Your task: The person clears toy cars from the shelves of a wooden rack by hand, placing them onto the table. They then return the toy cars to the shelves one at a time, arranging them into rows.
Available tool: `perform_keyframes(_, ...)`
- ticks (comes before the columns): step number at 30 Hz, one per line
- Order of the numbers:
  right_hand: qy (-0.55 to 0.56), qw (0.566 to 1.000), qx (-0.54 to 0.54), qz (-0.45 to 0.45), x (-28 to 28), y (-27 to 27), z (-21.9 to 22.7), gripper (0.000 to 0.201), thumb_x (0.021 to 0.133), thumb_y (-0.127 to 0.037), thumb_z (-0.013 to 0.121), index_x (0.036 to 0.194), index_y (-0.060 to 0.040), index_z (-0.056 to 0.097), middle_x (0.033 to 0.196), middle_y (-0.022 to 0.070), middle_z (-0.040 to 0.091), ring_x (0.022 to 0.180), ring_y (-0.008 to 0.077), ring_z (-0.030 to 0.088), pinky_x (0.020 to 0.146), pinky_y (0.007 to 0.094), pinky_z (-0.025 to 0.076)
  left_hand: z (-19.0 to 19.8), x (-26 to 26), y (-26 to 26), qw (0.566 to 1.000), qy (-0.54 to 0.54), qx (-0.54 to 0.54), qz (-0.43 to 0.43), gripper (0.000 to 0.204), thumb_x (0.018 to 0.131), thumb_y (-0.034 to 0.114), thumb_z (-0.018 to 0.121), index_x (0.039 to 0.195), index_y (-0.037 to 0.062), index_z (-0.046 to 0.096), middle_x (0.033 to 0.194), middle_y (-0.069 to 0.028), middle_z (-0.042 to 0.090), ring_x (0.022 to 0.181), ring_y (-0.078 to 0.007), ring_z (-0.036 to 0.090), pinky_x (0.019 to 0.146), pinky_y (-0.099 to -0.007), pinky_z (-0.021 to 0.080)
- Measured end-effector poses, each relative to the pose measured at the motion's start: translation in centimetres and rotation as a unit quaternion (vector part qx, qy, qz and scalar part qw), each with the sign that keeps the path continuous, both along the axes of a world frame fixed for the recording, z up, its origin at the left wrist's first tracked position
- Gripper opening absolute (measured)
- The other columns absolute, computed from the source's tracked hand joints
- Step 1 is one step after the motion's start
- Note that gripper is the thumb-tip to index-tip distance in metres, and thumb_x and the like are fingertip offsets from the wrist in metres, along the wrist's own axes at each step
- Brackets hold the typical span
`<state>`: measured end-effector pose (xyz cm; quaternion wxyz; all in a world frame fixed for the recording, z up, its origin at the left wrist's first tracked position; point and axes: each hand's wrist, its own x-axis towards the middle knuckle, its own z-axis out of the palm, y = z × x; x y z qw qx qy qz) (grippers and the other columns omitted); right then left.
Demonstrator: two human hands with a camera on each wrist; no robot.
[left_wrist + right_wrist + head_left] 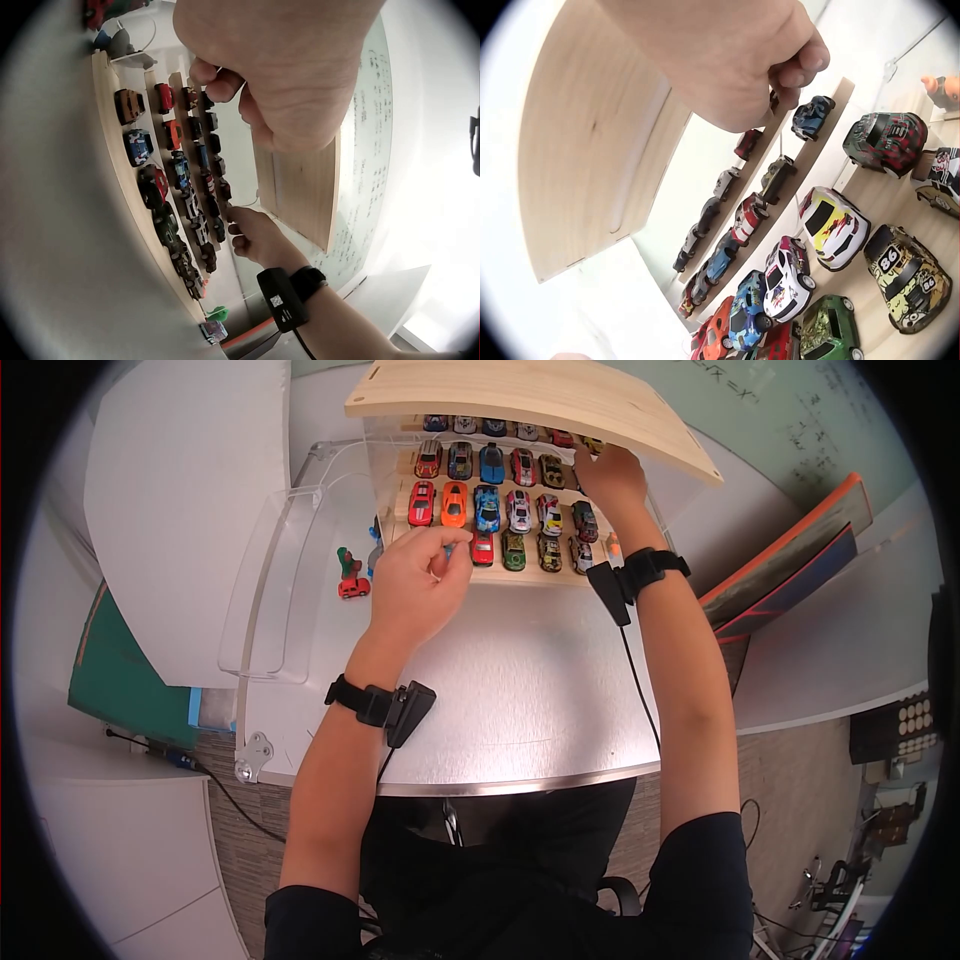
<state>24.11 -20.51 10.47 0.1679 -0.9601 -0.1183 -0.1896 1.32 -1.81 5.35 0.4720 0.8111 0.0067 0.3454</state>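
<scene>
A wooden stepped rack (540, 577) holds rows of small toy cars. My right hand (612, 478) reaches to the right end of the top row, its curled fingers at a toy car (593, 445). In the right wrist view, that toy car (774, 99) shows only as a dark red sliver beside the fingertips; the rest is hidden. My left hand (420, 582) hovers before the rack's lower left, thumb and forefinger bent towards each other with nothing seen between them. A red toy car (482, 548) sits just right of its fingertips, and the hand covers part of the bottom row.
A wooden lid (540, 395) slants above the rack. On the metal table (520, 690), left of the rack, stand a small red car (354, 588) and a green figure (348, 563). A clear plastic cover (262, 590) lies farther left. Boards (790, 570) lean at right.
</scene>
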Motion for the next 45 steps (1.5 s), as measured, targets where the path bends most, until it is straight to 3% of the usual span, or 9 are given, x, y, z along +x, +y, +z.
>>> perform_keyframes(5,-0.056,0.996,0.048,0.046,-1.0,1.6,0.2,0.056,0.089,-0.051,0.060,0.118,-0.0034,0.067,0.106,0.0243,0.071,0.101,0.0424,0.067,0.089,0.0481,0.054,0.1,-0.1,-0.1,1.000,-0.003,0.002,0.000,0.013,0.086,0.010,0.069,0.096,0.0033,0.072,0.068,-0.0044,0.055,0.059,-0.0135,0.050,0.054,-0.0296,0.042)
perform_keyframes(14,-0.065,0.993,0.068,0.075,-1.7,1.8,0.0,0.053,0.086,-0.044,0.064,0.119,-0.0026,0.065,0.100,0.0233,0.072,0.099,0.0416,0.068,0.088,0.0458,0.054,-0.2,0.1,0.0,1.000,-0.006,0.002,-0.001,0.012,0.085,0.009,0.069,0.095,0.0041,0.072,0.069,-0.0046,0.056,0.059,-0.0145,0.051,0.054,-0.0303,0.042)
perform_keyframes(17,-0.039,0.991,0.111,0.061,-3.8,1.0,-0.4,0.049,0.087,-0.041,0.061,0.116,-0.0022,0.068,0.095,0.0218,0.072,0.094,0.0395,0.070,0.083,0.0479,0.056,-0.3,0.1,0.0,1.000,-0.018,0.015,-0.002,0.011,0.087,0.008,0.070,0.098,0.0042,0.072,0.064,0.0031,0.048,0.060,-0.0082,0.044,0.058,-0.0255,0.040)
perform_keyframes(21,0.001,0.995,0.080,0.064,-5.6,0.8,-1.0,0.049,0.088,-0.041,0.061,0.112,0.0013,0.067,0.095,0.0243,0.072,0.094,0.0400,0.069,0.082,0.0475,0.056,-0.4,0.2,-0.2,0.999,-0.023,0.022,0.001,0.012,0.087,0.008,0.070,0.098,0.0044,0.072,0.064,0.0030,0.048,0.060,-0.0085,0.045,0.058,-0.0259,0.041)
perform_keyframes(29,0.018,0.995,0.015,0.094,-5.2,1.1,-2.1,0.058,0.089,-0.048,0.062,0.125,-0.0039,0.067,0.101,0.0236,0.072,0.098,0.0394,0.069,0.087,0.0451,0.055,0.0,0.0,-0.3,1.000,0.001,0.012,-0.002,0.012,0.087,0.007,0.070,0.099,0.0039,0.073,0.065,0.0032,0.048,0.059,-0.0064,0.043,0.057,-0.0239,0.039)
perform_keyframes(35,0.025,0.996,0.004,0.086,-5.3,0.9,-1.9,0.056,0.089,-0.048,0.061,0.125,-0.0066,0.068,0.100,0.0219,0.072,0.097,0.0392,0.069,0.085,0.0458,0.055,-0.2,0.0,-0.3,1.000,-0.013,0.015,-0.005,0.013,0.087,0.007,0.070,0.099,0.0037,0.073,0.065,0.0034,0.048,0.059,-0.0061,0.043,0.057,-0.0236,0.038)
perform_keyframes(38,0.021,0.996,0.002,0.082,-5.3,1.0,-2.0,0.055,0.089,-0.048,0.060,0.124,-0.0077,0.068,0.099,0.0217,0.072,0.097,0.0391,0.069,0.084,0.0462,0.055,-0.1,-0.1,-0.3,1.000,-0.014,0.010,-0.010,0.012,0.086,0.009,0.068,0.095,0.0031,0.072,0.069,-0.0043,0.055,0.059,-0.0138,0.050,0.054,-0.0296,0.042)
perform_keyframes(40,0.027,0.996,-0.006,0.079,-5.2,0.9,-1.8,0.054,0.089,-0.048,0.060,0.124,-0.0077,0.068,0.099,0.0216,0.073,0.097,0.0388,0.069,0.084,0.0462,0.055,-0.1,-0.1,-0.3,1.000,-0.004,0.006,-0.013,0.013,0.088,0.007,0.069,0.099,0.0039,0.073,0.064,0.0036,0.047,0.060,-0.0065,0.043,0.058,-0.0236,0.039)
perform_keyframes(45,-0.043,0.995,0.016,0.087,-5.5,0.8,-2.1,0.052,0.088,-0.048,0.061,0.120,-0.0076,0.070,0.096,0.0208,0.073,0.094,0.0383,0.070,0.082,0.0459,0.055,0.0,-0.1,-0.3,1.000,-0.004,0.007,-0.012,0.013,0.088,0.007,0.069,0.099,0.0042,0.073,0.064,0.0035,0.046,0.060,-0.0068,0.043,0.058,-0.0240,0.039)
